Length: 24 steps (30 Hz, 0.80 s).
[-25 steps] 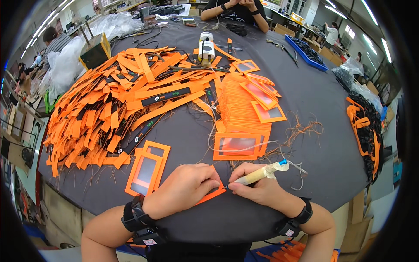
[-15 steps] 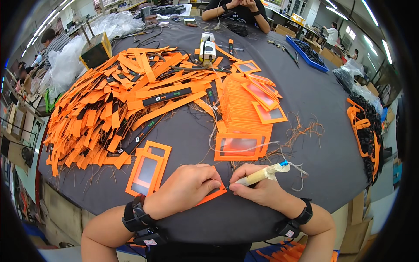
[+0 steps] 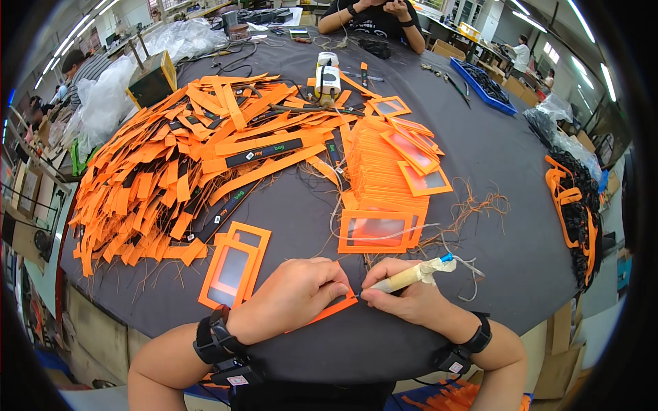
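Note:
My left hand (image 3: 295, 291) is closed on an orange-framed window piece (image 3: 334, 312), pressing it down at the front of the table. Most of that piece lies hidden under my fingers. In my right hand (image 3: 411, 294) is a pen-shaped corded tool (image 3: 404, 277), its grip wrapped in pale tape with a blue part at the back end. The tool's thin tip meets, or nearly meets, the right corner of the piece. Just left of my left hand lie two overlapping orange-framed clear windows (image 3: 223, 274). Beyond my right hand rises a tall stack of such frames (image 3: 380, 171).
A big heap of orange and black strips (image 3: 147, 185) covers the left of the dark table. Behind the stack stands a white and yellow device (image 3: 327, 79). Loose threads (image 3: 480, 202) lie to the right, a blue tray (image 3: 483, 85) farther back. A person (image 3: 373, 24) sits opposite.
Hardly anything differs. Both hands keep their hold, with the tool tip still at the frame's corner; the view has shifted very slightly. The person opposite has moved their hands a little.

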Each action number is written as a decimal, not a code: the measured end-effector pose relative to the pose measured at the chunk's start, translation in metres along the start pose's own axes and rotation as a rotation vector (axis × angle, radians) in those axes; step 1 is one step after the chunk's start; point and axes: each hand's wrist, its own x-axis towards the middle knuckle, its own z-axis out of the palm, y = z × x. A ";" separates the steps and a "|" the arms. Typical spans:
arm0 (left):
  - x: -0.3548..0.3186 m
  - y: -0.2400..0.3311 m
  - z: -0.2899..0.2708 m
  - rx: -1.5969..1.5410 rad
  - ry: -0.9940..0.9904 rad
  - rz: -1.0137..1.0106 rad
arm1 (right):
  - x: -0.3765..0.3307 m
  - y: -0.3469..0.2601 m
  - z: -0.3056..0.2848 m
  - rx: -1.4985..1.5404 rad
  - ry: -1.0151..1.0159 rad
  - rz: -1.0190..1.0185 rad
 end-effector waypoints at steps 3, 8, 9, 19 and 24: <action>0.000 0.000 0.000 -0.014 0.001 -0.012 | 0.000 0.001 0.000 0.002 -0.001 -0.003; 0.000 0.001 -0.001 -0.073 -0.012 -0.066 | -0.001 0.005 0.001 0.084 0.027 0.022; -0.001 0.001 -0.001 -0.119 -0.005 -0.092 | -0.001 0.007 0.002 0.122 0.038 0.032; -0.056 0.069 -0.090 0.105 -0.090 0.034 | 0.000 0.009 -0.010 0.543 0.147 0.100; -0.097 0.081 -0.083 0.336 -0.446 -0.037 | 0.002 0.006 -0.008 0.594 0.184 0.092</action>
